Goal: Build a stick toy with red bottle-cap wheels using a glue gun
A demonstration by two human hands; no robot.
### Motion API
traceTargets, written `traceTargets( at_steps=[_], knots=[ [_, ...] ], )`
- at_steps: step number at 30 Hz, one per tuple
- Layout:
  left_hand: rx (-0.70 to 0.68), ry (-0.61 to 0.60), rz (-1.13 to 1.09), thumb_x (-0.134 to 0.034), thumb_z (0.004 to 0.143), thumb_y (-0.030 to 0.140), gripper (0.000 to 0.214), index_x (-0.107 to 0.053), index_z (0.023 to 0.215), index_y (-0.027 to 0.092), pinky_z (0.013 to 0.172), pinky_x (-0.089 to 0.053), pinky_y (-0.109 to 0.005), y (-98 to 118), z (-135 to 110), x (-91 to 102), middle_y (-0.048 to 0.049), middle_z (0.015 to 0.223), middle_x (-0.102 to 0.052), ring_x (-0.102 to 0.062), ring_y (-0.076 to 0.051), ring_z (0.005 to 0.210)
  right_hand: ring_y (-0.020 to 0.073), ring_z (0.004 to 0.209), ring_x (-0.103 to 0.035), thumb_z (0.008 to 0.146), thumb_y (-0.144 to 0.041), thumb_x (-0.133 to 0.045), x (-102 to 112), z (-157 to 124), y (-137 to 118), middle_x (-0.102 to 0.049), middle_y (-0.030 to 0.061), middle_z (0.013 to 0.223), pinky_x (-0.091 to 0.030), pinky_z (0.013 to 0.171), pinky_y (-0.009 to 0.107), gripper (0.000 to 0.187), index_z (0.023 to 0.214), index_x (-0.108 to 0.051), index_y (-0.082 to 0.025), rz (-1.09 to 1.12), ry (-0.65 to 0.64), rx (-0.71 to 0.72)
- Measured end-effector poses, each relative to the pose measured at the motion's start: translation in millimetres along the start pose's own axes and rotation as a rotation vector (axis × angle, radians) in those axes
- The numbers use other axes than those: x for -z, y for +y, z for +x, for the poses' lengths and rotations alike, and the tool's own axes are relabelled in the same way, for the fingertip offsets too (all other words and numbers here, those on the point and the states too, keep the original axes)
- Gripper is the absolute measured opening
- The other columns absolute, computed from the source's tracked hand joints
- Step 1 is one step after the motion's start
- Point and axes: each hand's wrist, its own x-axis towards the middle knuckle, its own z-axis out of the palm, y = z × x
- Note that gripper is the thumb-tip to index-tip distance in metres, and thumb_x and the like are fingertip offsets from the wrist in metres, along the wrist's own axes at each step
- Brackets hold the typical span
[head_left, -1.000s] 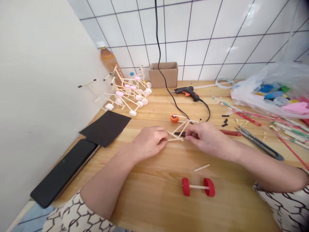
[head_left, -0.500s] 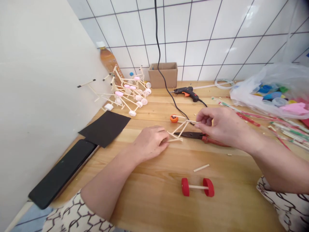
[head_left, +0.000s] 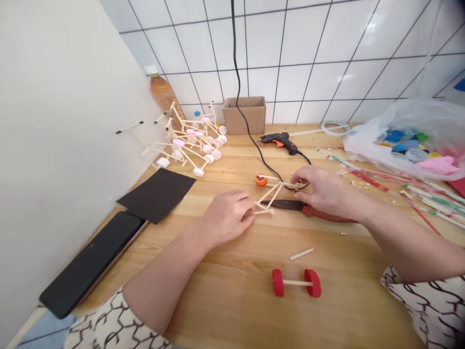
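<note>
My left hand (head_left: 232, 215) rests on the table, its fingers closed on the left end of a small frame of thin wooden sticks (head_left: 275, 193). An orange bottle-cap wheel (head_left: 260, 180) sits at the frame's far left. My right hand (head_left: 323, 191) is at the frame's right end, thumb and forefinger apart on either side of the stick tip. Beneath the frame and right hand lie pliers (head_left: 290, 205) with red handles (head_left: 327, 214). Nearer me are a loose stick (head_left: 301, 254) and two red cap wheels (head_left: 278, 282) joined by a stick axle (head_left: 295, 282).
Several stick models with white and pink wheels (head_left: 198, 172) stand back left by a bottle (head_left: 162, 89). A cardboard box (head_left: 244, 118), glue gun (head_left: 283, 141) and cable (head_left: 250, 138) are behind. Black card (head_left: 160, 194) and a phone (head_left: 94, 261) lie left; a bag of caps (head_left: 378, 126) lies right.
My right thumb and forefinger have parted from their pinch on the frame's right end, and that hand has shifted slightly. My left hand stays on the frame.
</note>
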Motion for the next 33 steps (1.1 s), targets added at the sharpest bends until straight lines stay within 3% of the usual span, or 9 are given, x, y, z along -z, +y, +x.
traceTargets(
  at_steps=[9,19,25,33],
  knots=[
    [-0.007,-0.016,0.032,-0.053,0.080,0.020,0.012,-0.060,0.071,0.015,0.066,-0.044,-0.028,2.0,0.4,0.6,-0.0039,0.075,-0.062,-0.057,-0.017,0.074,0.0201,0.080,-0.059,0.076,-0.016,-0.049,-2.0,0.0,-4.9,-0.067,0.0060,0.087,-0.042,0.068,0.028,0.017,0.087,-0.062,-0.019,0.017,-0.004,-0.007],
    [0.040,-0.031,0.026,-0.055,0.079,0.023,0.011,-0.062,0.076,0.015,0.068,-0.046,-0.030,1.6,0.2,1.8,-0.0050,0.079,-0.062,-0.059,-0.019,0.077,0.0205,0.081,-0.059,0.075,-0.019,-0.051,-6.1,3.6,2.8,-0.066,0.0060,0.087,-0.041,0.068,0.028,0.016,0.086,-0.063,-0.018,-0.029,-0.034,-0.011],
    [-0.007,-0.037,0.032,-0.052,0.082,0.022,0.015,-0.063,0.076,0.015,0.067,-0.045,-0.029,0.8,-0.3,0.4,-0.0046,0.078,-0.063,-0.058,-0.018,0.076,0.0199,0.078,-0.059,0.077,-0.019,-0.050,-8.4,4.9,3.0,-0.066,0.0064,0.083,-0.040,0.065,0.027,0.015,0.082,-0.063,-0.018,-0.031,-0.029,-0.015],
    [-0.028,-0.028,0.053,-0.048,0.084,0.021,0.019,-0.065,0.078,0.016,0.069,-0.046,-0.029,-0.5,-0.8,-0.5,-0.0049,0.078,-0.065,-0.059,-0.018,0.076,0.0163,0.064,-0.056,0.077,-0.019,-0.048,-9.3,5.4,-0.5,-0.066,0.0042,0.071,-0.037,0.056,0.024,0.014,0.078,-0.062,-0.018,0.028,0.008,-0.032]
  ],
)
